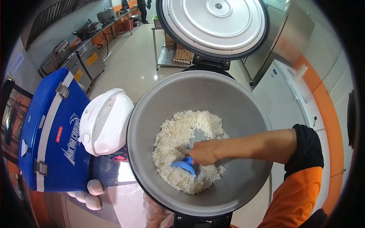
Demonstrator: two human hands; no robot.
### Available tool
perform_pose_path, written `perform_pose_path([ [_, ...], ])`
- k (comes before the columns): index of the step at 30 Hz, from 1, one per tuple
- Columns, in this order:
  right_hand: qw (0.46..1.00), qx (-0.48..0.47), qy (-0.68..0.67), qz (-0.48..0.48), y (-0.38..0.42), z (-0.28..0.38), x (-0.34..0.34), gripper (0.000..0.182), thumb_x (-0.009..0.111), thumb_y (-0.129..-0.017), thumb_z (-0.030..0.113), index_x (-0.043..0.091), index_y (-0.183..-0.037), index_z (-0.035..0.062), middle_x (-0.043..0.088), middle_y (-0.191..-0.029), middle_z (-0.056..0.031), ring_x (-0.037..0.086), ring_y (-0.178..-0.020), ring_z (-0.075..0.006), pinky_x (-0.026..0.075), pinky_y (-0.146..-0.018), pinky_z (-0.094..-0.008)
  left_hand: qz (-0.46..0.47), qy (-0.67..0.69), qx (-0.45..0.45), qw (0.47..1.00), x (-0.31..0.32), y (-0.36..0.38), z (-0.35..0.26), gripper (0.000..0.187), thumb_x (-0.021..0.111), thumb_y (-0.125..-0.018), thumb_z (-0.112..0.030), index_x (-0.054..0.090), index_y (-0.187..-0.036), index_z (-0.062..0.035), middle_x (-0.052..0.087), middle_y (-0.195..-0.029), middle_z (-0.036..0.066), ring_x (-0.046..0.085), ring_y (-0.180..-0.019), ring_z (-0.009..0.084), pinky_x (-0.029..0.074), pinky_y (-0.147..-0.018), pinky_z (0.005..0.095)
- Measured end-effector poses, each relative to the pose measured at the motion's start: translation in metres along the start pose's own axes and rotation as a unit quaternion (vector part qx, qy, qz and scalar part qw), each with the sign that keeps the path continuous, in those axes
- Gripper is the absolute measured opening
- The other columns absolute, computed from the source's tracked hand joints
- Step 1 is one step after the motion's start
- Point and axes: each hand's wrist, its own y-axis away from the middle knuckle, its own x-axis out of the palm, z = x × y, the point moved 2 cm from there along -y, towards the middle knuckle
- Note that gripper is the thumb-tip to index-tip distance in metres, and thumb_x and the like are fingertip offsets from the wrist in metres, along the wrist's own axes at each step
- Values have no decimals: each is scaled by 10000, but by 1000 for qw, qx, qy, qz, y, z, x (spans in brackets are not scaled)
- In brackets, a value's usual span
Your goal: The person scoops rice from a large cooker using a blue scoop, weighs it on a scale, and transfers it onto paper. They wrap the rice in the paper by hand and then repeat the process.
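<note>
My right hand (207, 152) reaches into the large rice cooker pot (243, 102) with its fingers wrapped round the handle of a blue scoop (184, 165). The scoop's curved blade is pressed into the cooked white rice (169, 142). The rice lies in a ring, and a bare patch of grey pot bottom shows near its middle. My left hand (156, 211), in a clear plastic glove, is low beside the pot's front left rim; its fingers are hidden. The cooker's round metal lid (216, 22) stands raised at the back.
A small white rice cooker (104, 121) stands left of the pot, beside a blue cool box (57, 133). Several pale rounded bundles (94, 195) lie on the metal table (110, 205). A white chest freezer (283, 95) is on the right. A person (142, 10) stands far back.
</note>
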Motion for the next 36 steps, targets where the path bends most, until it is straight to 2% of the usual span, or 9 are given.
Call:
perform_pose_path([
  [4,996,-57,-37,-57,6,-12,6,279,560,-908,247,663,-880,-11,649,-777,-210,640,-801,-368,490,-705,-445,24,16,-62,998,-1,-6,2,1007,843,-554,-299,280,-1346,-31,498,-1187,214,545,-1041,411,461,-822,490],
  [9,983,-101,-154,7,47,-18,-10,356,480,-967,341,640,-975,23,604,-671,-169,565,-655,-325,481,-705,-397,15,-63,84,994,-3,-4,1,1016,836,-575,-335,270,-1365,-39,485,-1177,224,533,-1029,415,453,-825,490],
  [11,918,-8,-390,75,59,-17,-12,427,511,-949,367,625,-817,-22,537,-580,-142,530,-548,-250,449,-563,-391,1,-65,92,994,-1,-2,5,999,836,-575,-337,288,-1358,-46,493,-1165,217,532,-1022,412,450,-828,489],
  [15,941,-18,-339,6,40,-10,-9,363,518,-949,329,644,-878,-4,591,-615,-167,580,-571,-286,458,-562,-413,0,-8,43,999,-12,-11,-16,874,831,-573,-320,400,-1286,-56,524,-1132,182,539,-1008,387,442,-844,470],
  [17,961,-71,-180,-199,18,-4,0,295,512,-950,258,650,-960,-3,648,-735,-221,628,-647,-393,505,-596,-442,49,-41,56,996,-13,-18,-10,799,824,-579,-296,445,-1241,-57,531,-1125,170,543,-996,379,441,-844,461],
  [20,980,51,-128,-146,3,30,2,241,531,-894,156,629,-937,-60,654,-823,-268,652,-820,-415,522,-706,-452,89,-99,82,988,-3,-12,31,663,810,-591,-256,522,-1155,-62,548,-1100,154,552,-979,366,444,-840,448],
  [25,972,64,-201,-99,42,78,-39,244,538,-766,72,605,-883,-132,637,-888,-309,643,-878,-425,523,-772,-455,106,-143,139,974,-2,-11,35,612,802,-609,-218,547,-1148,-80,559,-1077,149,551,-1008,355,449,-844,445],
  [27,976,41,-178,-118,55,89,-44,243,547,-771,81,602,-860,-138,637,-882,-309,642,-879,-427,524,-764,-456,127,-237,50,962,-1,-9,34,434,676,-721,-135,599,-1142,-65,626,-1109,112,560,-1083,313,430,-922,403],
  [36,986,23,-135,-95,46,113,-60,250,560,-744,114,630,-809,-116,644,-811,-300,655,-809,-427,531,-738,-448,47,137,131,981,-6,-32,-23,413,674,-704,-120,603,-1107,-57,627,-1072,124,567,-1044,329,433,-887,420],
])
